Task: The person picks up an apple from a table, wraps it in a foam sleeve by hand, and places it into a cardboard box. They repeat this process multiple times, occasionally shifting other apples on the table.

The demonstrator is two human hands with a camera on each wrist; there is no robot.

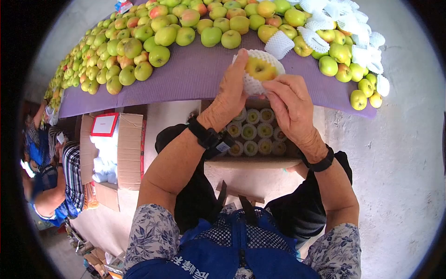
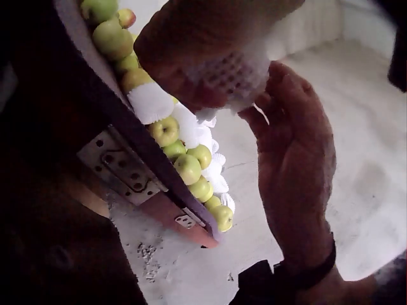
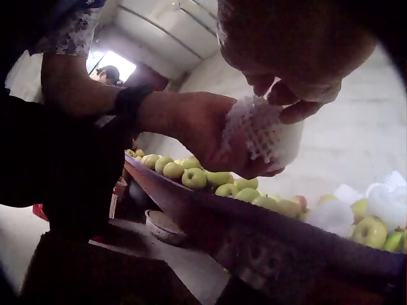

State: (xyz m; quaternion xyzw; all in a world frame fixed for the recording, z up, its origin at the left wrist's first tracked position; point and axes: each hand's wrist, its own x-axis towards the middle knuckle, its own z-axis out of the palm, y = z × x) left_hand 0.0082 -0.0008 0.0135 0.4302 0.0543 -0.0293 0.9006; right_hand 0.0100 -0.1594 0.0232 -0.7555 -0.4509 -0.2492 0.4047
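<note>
A yellow-green apple [image 1: 261, 69] sits inside a white foam net sleeve [image 1: 252, 85], its top showing through the opening. My left hand [image 1: 229, 91] grips the sleeved apple from the left, thumb up along its side. From the right, my right hand [image 1: 292, 106] pinches the near edge of the sleeve with thumb and fingers. Both hands are above the near edge of a purple-covered table [image 1: 195, 79]. In the right wrist view the netting [image 3: 261, 130] bulges over the left palm, and the right fingertips touch its upper side.
Loose apples [image 1: 139, 51] pile across the table, with white foam sleeves [image 1: 344, 18] at the right. Below my hands stands a carton [image 1: 251, 163] holding rows of sleeved apples. Another open carton [image 1: 130, 149] with white material is at left, near another person [image 1: 51, 186].
</note>
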